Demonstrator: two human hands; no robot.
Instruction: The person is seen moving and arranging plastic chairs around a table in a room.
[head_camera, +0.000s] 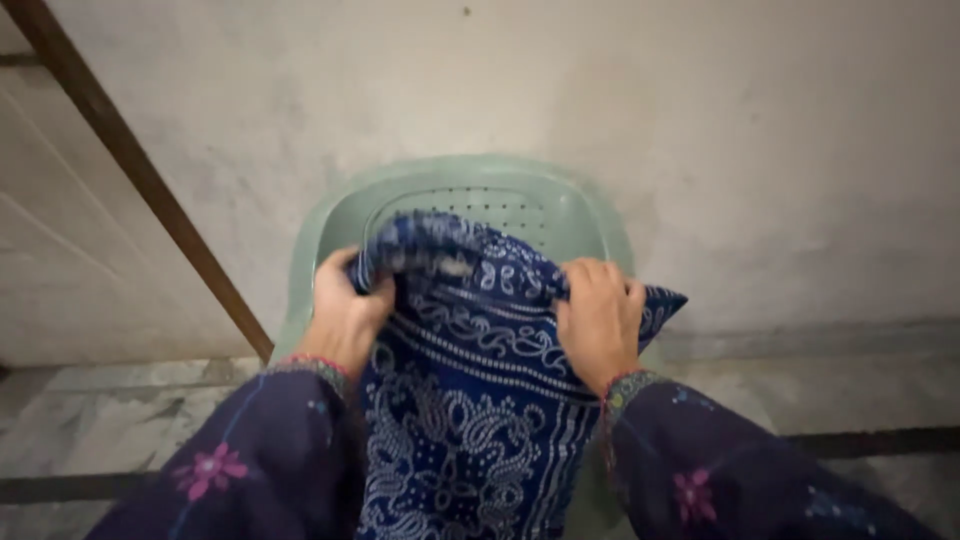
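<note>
A dark blue cloth (470, 400) with white paisley and dotted patterns hangs down between my arms. My left hand (343, 318) grips its upper left edge, bunching the fabric. My right hand (598, 320) is closed on the upper right edge, near a corner that sticks out to the right. Both sleeves are dark purple with pink flower embroidery. Behind the cloth stands a pale green plastic chair (560, 205) with a perforated back; the cloth covers most of its seat.
A rough grey plaster wall (720, 130) rises behind the chair. A brown wooden bar (140, 170) leans diagonally at the left. The floor (120, 420) is marbled stone with dark strips.
</note>
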